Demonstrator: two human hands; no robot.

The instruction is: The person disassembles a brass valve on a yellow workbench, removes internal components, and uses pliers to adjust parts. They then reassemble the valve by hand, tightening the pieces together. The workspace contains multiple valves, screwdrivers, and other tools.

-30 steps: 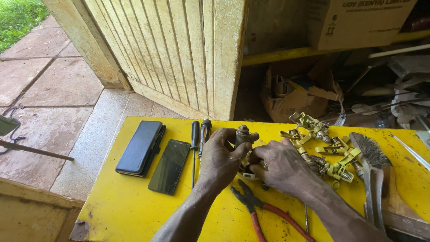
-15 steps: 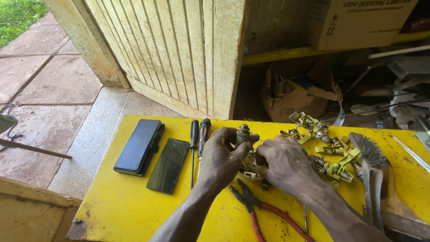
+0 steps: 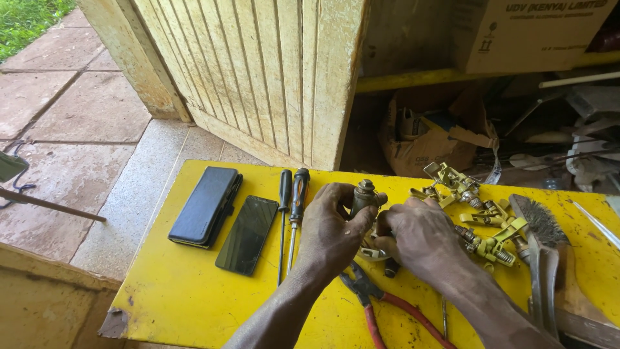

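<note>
Head view showed us a small brass valve fitting [image 3: 363,197] held just above the yellow table [image 3: 194,297], our left hand [image 3: 329,229] wrapped around its body and our right hand [image 3: 420,236] pinching something at its side, though our fingers hid what. It looked heavy for its size, rigid and perhaps greasy, best gripped by the barrel. Red-handled pliers [image 3: 387,310] lay below it, screwdrivers [image 3: 292,207] and a dark phone [image 3: 247,234] to the left.
</note>
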